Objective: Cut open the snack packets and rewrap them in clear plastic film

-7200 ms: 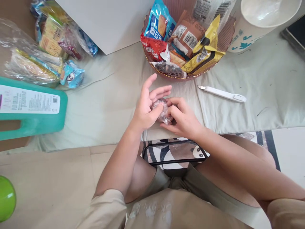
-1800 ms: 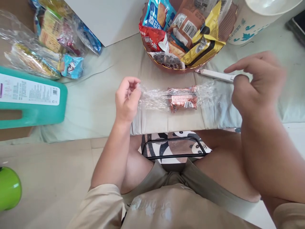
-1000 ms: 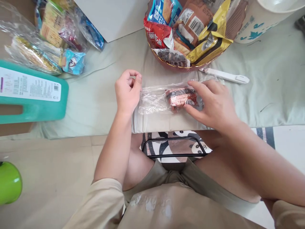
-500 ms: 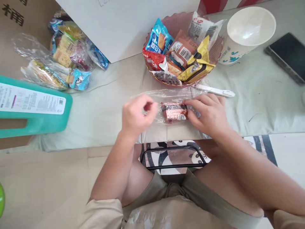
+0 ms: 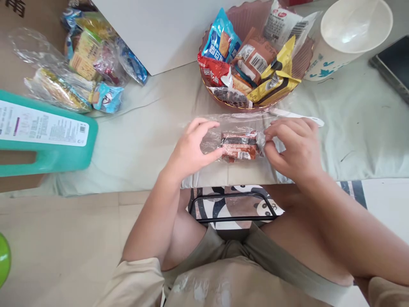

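A reddish-brown snack packet (image 5: 240,146) with a dark band and a barcode lies inside a clear plastic bag (image 5: 228,120) on the cloth-covered table. My left hand (image 5: 191,147) is open at the packet's left side, its fingers and thumb spread, the thumb tip touching the bag beside the packet. On the right, my right hand (image 5: 295,143) is closed, its thumb and fingertips gathered at the bag's right part.
Behind the bag is a pink glass bowl (image 5: 303,70) of wrapped snacks, with a white plastic stick (image 5: 306,117) before it. A paper cup (image 5: 332,64) and a black phone (image 5: 394,68) stand right. Bagged snacks (image 5: 86,64) and a green jug (image 5: 91,143) are left.
My left hand has gone from curled fingers to a spread pose beside the packet. My right hand has moved off the packet to the bag's right part. The view has shifted slightly.
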